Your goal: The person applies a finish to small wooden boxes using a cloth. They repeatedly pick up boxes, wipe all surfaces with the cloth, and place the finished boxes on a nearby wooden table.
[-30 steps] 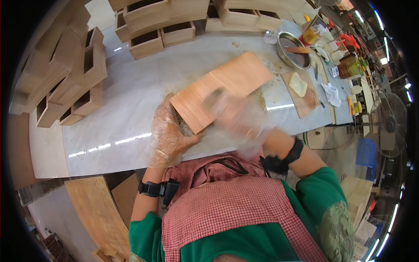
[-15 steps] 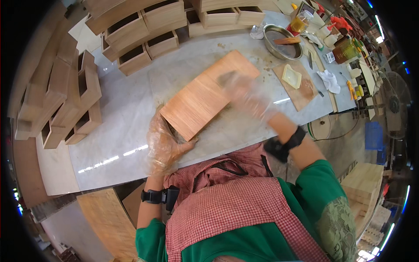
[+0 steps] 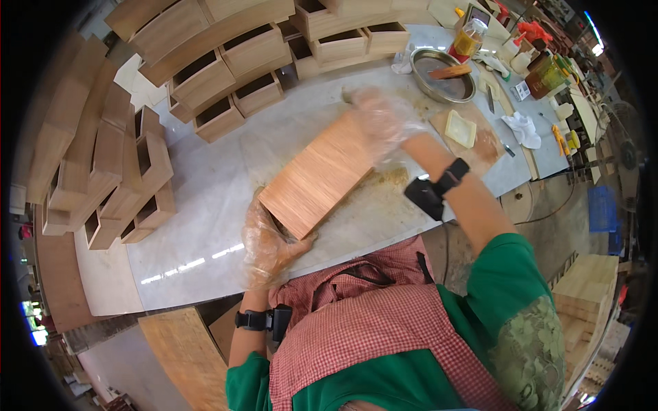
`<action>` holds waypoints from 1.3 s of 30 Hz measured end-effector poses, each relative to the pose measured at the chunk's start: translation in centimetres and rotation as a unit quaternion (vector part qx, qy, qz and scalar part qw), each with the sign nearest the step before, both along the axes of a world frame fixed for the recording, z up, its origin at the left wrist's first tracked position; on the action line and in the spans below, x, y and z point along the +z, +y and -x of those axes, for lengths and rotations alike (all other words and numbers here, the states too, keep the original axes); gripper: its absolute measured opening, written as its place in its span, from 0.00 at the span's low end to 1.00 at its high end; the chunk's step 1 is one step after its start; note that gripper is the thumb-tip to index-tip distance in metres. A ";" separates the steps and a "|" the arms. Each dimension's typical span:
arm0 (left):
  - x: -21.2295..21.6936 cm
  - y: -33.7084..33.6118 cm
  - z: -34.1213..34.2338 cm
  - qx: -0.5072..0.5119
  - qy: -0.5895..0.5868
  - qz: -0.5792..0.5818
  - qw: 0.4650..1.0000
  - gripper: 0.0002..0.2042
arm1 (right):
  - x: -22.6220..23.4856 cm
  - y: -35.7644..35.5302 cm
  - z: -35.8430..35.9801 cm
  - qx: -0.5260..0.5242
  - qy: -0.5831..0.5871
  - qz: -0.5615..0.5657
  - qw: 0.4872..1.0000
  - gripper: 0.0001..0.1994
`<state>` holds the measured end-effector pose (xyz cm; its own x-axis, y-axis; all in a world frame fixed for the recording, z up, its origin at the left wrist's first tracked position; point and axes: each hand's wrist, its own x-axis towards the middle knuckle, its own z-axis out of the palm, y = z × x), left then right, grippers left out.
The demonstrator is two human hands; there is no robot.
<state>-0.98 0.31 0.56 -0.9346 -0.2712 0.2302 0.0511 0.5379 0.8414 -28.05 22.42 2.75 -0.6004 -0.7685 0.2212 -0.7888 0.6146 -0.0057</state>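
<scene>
A reddish-brown wooden box (image 3: 312,181), its smooth grained face up, lies slantwise on the grey work table. My left hand (image 3: 266,240), in a clear plastic glove, grips its near-left end, with the thumb along the near edge and the fingers on the left side. Over the far end is my right hand (image 3: 380,116), also in clear plastic and smeared by motion. A small dark pad-like thing (image 3: 349,94) shows at its fingertips, too blurred to name. That hand partly hides the far end of the box.
Stacked wooden drawer units (image 3: 253,58) stand at the back and left. At the back right are a metal bowl (image 3: 428,85) with a wooden-handled brush across it, a pale shallow dish (image 3: 460,129) on a board, a white cloth (image 3: 522,129) and several bottles.
My right hand has moved away and slightly left with the dark thing, past the box's far end. My left hand keeps its grip. The whole view has shifted a little.
</scene>
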 end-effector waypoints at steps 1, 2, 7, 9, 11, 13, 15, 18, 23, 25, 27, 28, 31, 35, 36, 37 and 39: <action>-0.2 -0.1 0.1 0.003 -0.002 -0.002 1.000 0.51 | -0.4 1.3 1.2 -0.022 0.002 -0.020 1.000 0.10; -0.3 0.0 0.1 0.004 -0.003 -0.004 1.000 0.52 | -0.6 2.1 1.2 -0.028 -0.005 -0.012 1.000 0.10; -0.3 0.7 -0.3 0.012 -0.028 -0.068 0.997 0.52 | 1.4 -3.0 -11.3 0.143 -0.150 0.098 0.973 0.10; 1.4 1.0 0.0 -0.010 -0.062 -0.186 0.980 0.52 | 6.0 -5.3 -15.7 0.147 -0.319 0.041 0.935 0.11; 1.7 1.0 0.3 -0.014 -0.050 -0.150 0.987 0.51 | 3.5 -3.9 -13.9 0.153 -0.177 0.107 0.966 0.11; 1.4 1.1 0.2 -0.014 -0.042 -0.115 0.992 0.50 | 1.2 -1.7 -9.9 0.102 -0.074 0.091 0.988 0.11; 1.7 1.1 0.4 -0.008 -0.027 -0.074 0.997 0.50 | 0.7 1.3 -3.2 -0.001 -0.004 -0.001 1.000 0.12; 2.2 1.1 0.4 0.006 -0.027 -0.052 0.998 0.50 | 1.0 4.6 1.7 -0.050 0.026 -0.126 0.990 0.12; 5.4 0.8 -0.6 0.009 -0.115 -0.091 0.989 0.46 | 2.6 6.4 0.2 -0.059 -0.008 -0.130 0.990 0.15; 6.3 -0.1 -1.4 0.014 -0.186 -0.158 0.970 0.42 | 2.2 6.8 -1.1 -0.031 -0.006 -0.016 0.999 0.15; 8.0 -1.6 -1.0 0.011 -0.312 -0.107 0.944 0.39 | 0.1 7.8 -0.1 -0.009 -0.012 0.030 0.999 0.15; 7.6 -1.2 -1.4 0.026 -0.276 -0.117 0.954 0.34 | -0.8 8.2 0.5 0.003 -0.014 0.055 0.998 0.15; 5.8 -1.5 -2.6 0.079 -0.156 -0.255 0.951 0.29 | -0.6 7.7 1.2 0.023 -0.237 0.250 0.938 0.16; 7.3 -1.2 -1.4 0.183 -0.014 -0.399 0.898 0.22 | 3.8 5.4 -1.9 -0.058 -0.321 0.298 0.897 0.17; 7.4 -1.7 -1.7 0.166 0.027 -0.403 0.900 0.20 | 3.1 5.8 -1.6 -0.027 -0.287 0.257 0.923 0.18; 7.4 -1.9 -2.0 0.148 0.068 -0.405 0.899 0.19 | 1.8 6.6 -1.3 0.002 -0.345 0.265 0.900 0.18; 7.7 -1.8 -2.6 0.155 0.075 -0.407 0.897 0.17 | -2.2 8.7 -0.4 0.050 -0.546 0.317 0.774 0.20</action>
